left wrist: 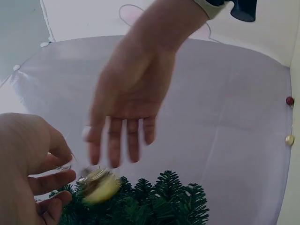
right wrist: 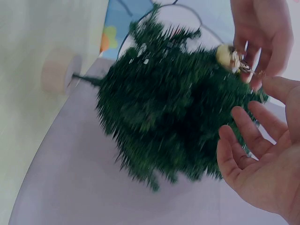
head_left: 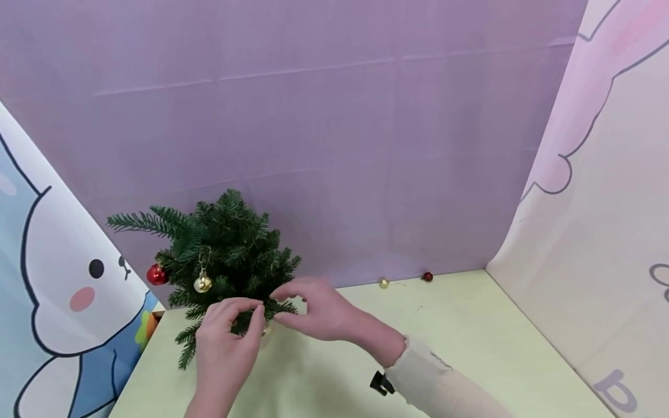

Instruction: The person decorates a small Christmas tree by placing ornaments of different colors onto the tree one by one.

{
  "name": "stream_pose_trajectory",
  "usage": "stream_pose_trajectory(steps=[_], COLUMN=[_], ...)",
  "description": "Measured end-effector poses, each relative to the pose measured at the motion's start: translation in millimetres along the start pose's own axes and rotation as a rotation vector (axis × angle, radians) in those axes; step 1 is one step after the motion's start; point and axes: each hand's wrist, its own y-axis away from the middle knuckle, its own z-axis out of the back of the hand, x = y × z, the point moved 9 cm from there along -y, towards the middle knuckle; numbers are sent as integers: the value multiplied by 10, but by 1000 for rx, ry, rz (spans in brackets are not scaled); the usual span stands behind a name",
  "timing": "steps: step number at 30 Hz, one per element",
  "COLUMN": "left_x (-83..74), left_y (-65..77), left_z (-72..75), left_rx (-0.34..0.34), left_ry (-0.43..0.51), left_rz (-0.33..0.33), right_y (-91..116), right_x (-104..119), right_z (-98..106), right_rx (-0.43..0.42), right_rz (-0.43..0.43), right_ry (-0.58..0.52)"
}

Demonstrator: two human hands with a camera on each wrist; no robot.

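Observation:
A small green Christmas tree (head_left: 230,249) stands at the left of the table, its round base (right wrist: 61,72) showing in the right wrist view. In front of it my left hand (head_left: 227,342) pinches the thin hanging loop of a gold bauble (left wrist: 101,186) between thumb and fingertips. The bauble hangs just below those fingers, mostly hidden by the hand in the head view. My right hand (head_left: 324,310) is close by on the right, fingers loosely bent and apart, holding nothing. A red bauble (head_left: 157,274) and another gold bauble (head_left: 202,283) hang on the tree's left side.
Near the table's back edge lie a gold bauble (head_left: 384,283) and a dark red bauble (head_left: 427,277). A purple cloth wall (head_left: 392,145) rises behind the table (head_left: 470,348). Printed panels flank both sides, the left one (head_left: 57,302) close beside the tree.

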Motion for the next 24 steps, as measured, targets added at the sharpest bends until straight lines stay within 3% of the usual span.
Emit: stream_pose_trajectory(steps=[4,8,17,24], left_x=[-56,-45,23,17], left_y=[-28,-47,-117,-174], left_z=[4,42,70,35], left_rx=[4,2,-37,-80], left_ry=[-51,-86,-179,-248], left_rz=[-39,-27,-11,-52], right_y=[-87,-149,-254,-309], right_x=[147,161,-20,-38], right_z=[-49,-74,-43,-1], right_rx=[-31,-71,-221,-300], right_rz=[75,97,-47,-42], right_ry=[40,-15,-169,-121])
